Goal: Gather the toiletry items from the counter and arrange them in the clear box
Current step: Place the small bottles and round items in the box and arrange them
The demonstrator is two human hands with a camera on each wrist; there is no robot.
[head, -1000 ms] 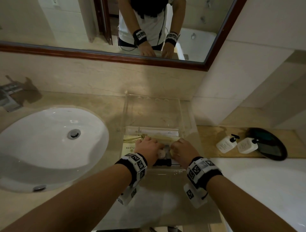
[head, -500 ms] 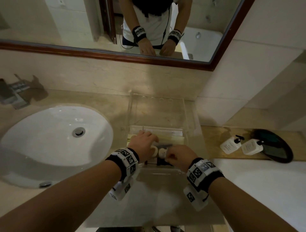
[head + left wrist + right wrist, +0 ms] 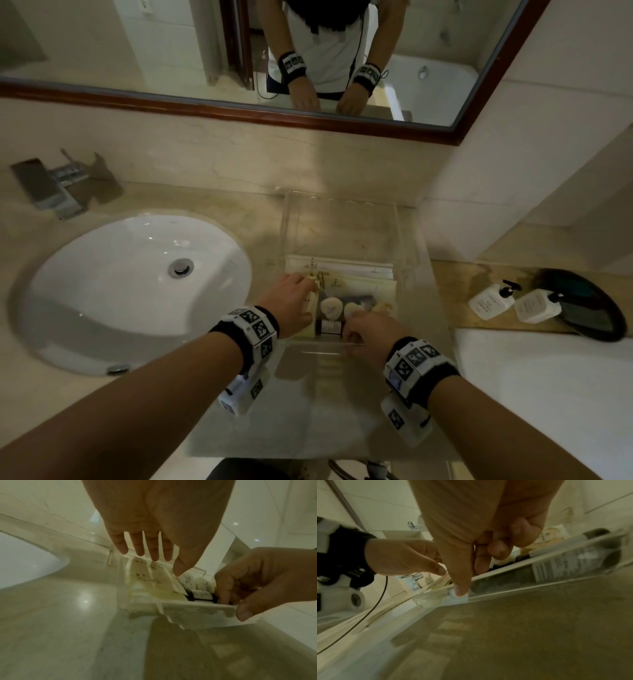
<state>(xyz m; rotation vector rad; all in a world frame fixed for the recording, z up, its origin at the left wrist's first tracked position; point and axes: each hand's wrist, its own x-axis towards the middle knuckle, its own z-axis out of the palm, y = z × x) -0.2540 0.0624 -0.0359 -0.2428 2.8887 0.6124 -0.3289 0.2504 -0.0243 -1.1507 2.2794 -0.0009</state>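
Nearest, the right hand (image 3: 368, 330) is curling over the near wall of the clear box (image 3: 407, 240), thumb on the outside of that wall, fingers bent down inside toward a dark tube (image 3: 329, 328) with a white label that is lying along it; whether the fingers are actually gripping the tube cannot be told. To the left, the left hand (image 3: 291, 308) is reaching in with fingers straight and spread, holding nothing, tips hovering over the pale packets (image 3: 150, 582) at the left of the box. Just beyond the tube, round white items (image 3: 330, 306) are sitting in a row, with flat sachets (image 3: 356, 272) behind them.

The step in hand appears to be final tidying of items already boxed. Next, the tube probably needs nudging square against the wall. The right fingertips are hidden, and printed labels are too blurred to read. Far right, two pump bottles (image 3: 513, 303) are standing on a ledge.
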